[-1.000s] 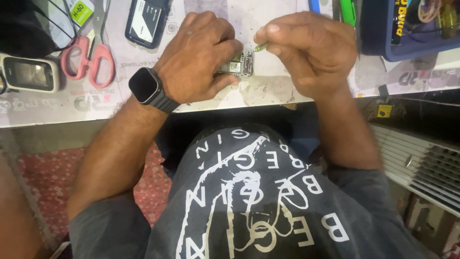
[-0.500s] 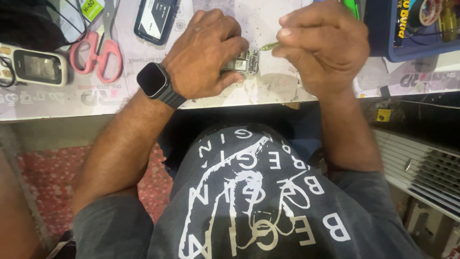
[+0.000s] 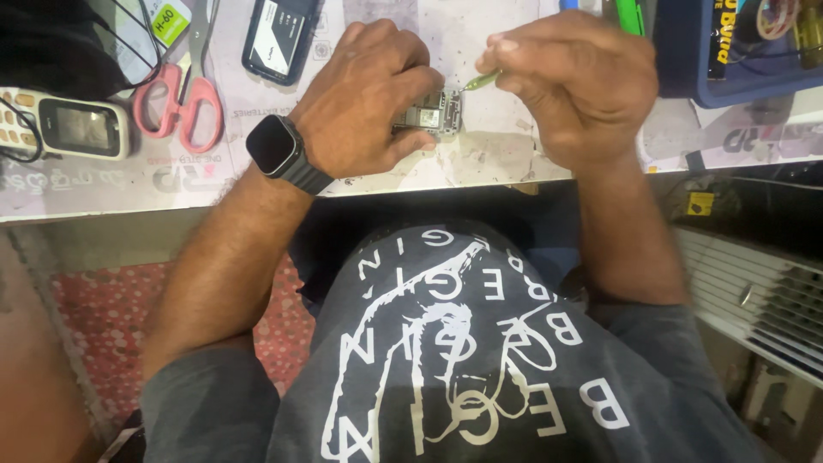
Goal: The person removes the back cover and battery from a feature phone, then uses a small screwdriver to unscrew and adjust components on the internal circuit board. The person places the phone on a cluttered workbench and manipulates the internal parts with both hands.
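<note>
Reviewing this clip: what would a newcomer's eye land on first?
The two hands at the bench edge: the left hand pins a small circuit board, while the right hand points a thin green tool at it. Pink scissors lie further left.

Small circuit board [image 3: 429, 114] mostly hidden under left hand [image 3: 364, 99], green tool [image 3: 480, 81] largely buried in right hand [image 3: 574, 81], scissors [image 3: 184, 94] and blue box [image 3: 737, 51] cut off by top edge.
</note>
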`<action>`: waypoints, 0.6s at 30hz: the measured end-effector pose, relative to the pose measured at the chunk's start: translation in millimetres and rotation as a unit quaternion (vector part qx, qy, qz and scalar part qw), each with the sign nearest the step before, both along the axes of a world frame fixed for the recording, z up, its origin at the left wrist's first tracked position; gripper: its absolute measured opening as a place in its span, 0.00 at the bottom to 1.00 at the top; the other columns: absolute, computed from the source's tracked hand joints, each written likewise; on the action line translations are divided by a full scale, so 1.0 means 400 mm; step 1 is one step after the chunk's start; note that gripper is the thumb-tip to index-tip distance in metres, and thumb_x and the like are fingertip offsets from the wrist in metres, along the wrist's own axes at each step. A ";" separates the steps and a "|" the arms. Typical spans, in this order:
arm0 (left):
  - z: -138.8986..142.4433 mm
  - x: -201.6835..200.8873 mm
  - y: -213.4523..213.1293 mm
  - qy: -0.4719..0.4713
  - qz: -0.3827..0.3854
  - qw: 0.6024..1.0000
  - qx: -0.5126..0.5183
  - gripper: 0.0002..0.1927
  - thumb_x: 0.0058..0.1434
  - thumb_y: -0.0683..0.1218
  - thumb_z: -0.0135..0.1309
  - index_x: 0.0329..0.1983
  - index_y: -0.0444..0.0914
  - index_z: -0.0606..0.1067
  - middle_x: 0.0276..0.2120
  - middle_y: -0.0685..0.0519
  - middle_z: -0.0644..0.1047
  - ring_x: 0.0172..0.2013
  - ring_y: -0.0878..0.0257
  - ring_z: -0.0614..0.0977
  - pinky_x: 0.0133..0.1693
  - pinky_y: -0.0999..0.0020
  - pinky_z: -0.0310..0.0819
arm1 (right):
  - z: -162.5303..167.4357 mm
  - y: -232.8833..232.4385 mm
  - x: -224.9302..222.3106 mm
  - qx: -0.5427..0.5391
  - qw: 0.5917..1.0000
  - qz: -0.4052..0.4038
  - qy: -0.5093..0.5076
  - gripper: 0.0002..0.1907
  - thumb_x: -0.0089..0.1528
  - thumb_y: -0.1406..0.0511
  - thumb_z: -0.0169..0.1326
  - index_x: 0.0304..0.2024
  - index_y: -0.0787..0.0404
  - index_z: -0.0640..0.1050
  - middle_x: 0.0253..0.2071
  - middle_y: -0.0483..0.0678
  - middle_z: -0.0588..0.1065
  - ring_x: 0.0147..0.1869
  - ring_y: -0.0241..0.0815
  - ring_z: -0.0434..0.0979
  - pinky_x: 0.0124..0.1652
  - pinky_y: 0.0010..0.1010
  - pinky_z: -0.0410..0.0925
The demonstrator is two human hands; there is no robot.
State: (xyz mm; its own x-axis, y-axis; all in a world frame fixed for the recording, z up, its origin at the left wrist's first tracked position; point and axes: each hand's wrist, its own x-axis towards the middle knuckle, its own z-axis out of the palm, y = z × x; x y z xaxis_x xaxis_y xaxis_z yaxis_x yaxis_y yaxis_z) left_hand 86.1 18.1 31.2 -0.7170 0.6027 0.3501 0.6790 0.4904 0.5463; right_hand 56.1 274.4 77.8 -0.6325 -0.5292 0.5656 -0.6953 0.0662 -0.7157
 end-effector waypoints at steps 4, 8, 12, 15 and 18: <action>0.003 -0.003 -0.001 -0.004 -0.004 1.000 -0.001 0.25 0.54 0.51 0.73 0.50 0.36 0.78 0.48 0.48 0.74 0.50 0.52 0.73 0.53 0.54 0.63 | -0.005 0.002 0.000 0.010 0.998 -0.030 0.049 0.10 0.63 0.77 0.66 0.45 0.70 0.79 0.44 0.60 0.77 0.45 0.49 0.81 0.42 0.31 0.75; 0.001 -0.003 -0.001 -0.002 -0.004 1.000 -0.007 0.25 0.54 0.52 0.73 0.50 0.36 0.78 0.48 0.48 0.75 0.50 0.52 0.73 0.53 0.54 0.64 | -0.010 0.002 -0.005 -0.009 1.000 -0.002 0.022 0.09 0.67 0.78 0.65 0.48 0.70 0.79 0.46 0.58 0.78 0.47 0.46 0.84 0.43 0.26 0.79; -0.002 -0.002 -0.001 0.000 0.000 1.000 -0.007 0.26 0.54 0.52 0.73 0.51 0.36 0.79 0.48 0.49 0.75 0.50 0.53 0.73 0.53 0.54 0.64 | -0.011 -0.001 -0.006 0.000 1.000 -0.001 0.014 0.11 0.66 0.78 0.64 0.49 0.69 0.79 0.48 0.60 0.78 0.48 0.48 0.83 0.46 0.29 0.77; -0.004 -0.004 0.001 0.003 0.000 1.000 -0.003 0.26 0.54 0.52 0.74 0.51 0.37 0.79 0.48 0.49 0.75 0.50 0.53 0.73 0.54 0.54 0.64 | -0.009 -0.003 -0.004 0.008 0.998 -0.028 0.050 0.11 0.61 0.77 0.69 0.43 0.69 0.80 0.42 0.59 0.78 0.44 0.50 0.82 0.42 0.33 0.74; -0.004 -0.003 0.002 -0.001 0.003 1.000 -0.008 0.26 0.54 0.52 0.74 0.50 0.37 0.79 0.48 0.49 0.75 0.50 0.53 0.73 0.53 0.55 0.64 | -0.007 -0.006 -0.003 -0.004 1.000 0.004 0.009 0.10 0.68 0.79 0.64 0.50 0.69 0.79 0.48 0.58 0.79 0.49 0.47 0.84 0.45 0.28 0.79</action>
